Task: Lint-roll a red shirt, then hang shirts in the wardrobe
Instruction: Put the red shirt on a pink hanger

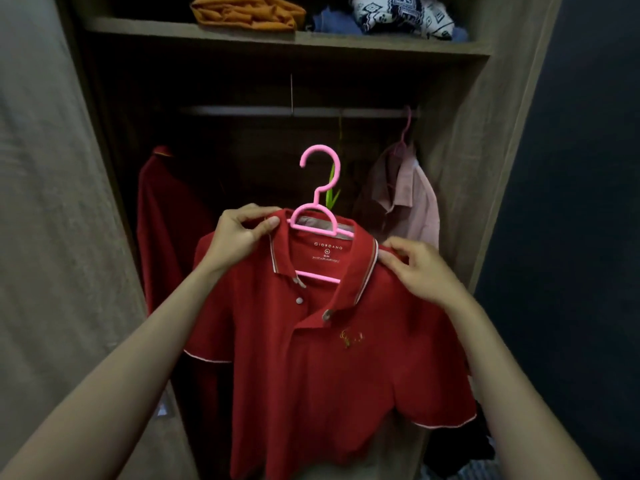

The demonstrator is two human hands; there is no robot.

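Both of my hands are closed on cloth. My left hand [239,233] pinches the red shirt [311,358] at the shoulder beside the collar, thumb on top, and my right hand [419,268] pinches the opposite shoulder in the same way. The shirt is a polo with its placket unbuttoned. It sits on a pink hanger [320,188] whose bar shows through the open neck, and the hook stands up free, touching nothing. I hold it in front of the open wardrobe [457,150], below the rail [242,110] and roughly under its middle. A pale pink shirt [405,199] hangs at the right of that rail, a dark red garment [162,220] hangs at the left, and a green hanger [333,194] shows just behind my hook. Folded cloth lies on the shelf [207,31] above. No lint roller is in view, so I cannot tell for sure that the rolling is done. I judge that it is, since the shirt is already on its hanger. What is left for this one is to lift the hook onto the rail, in the gap between the two hung garments. Whether more shirts wait, I cannot see.
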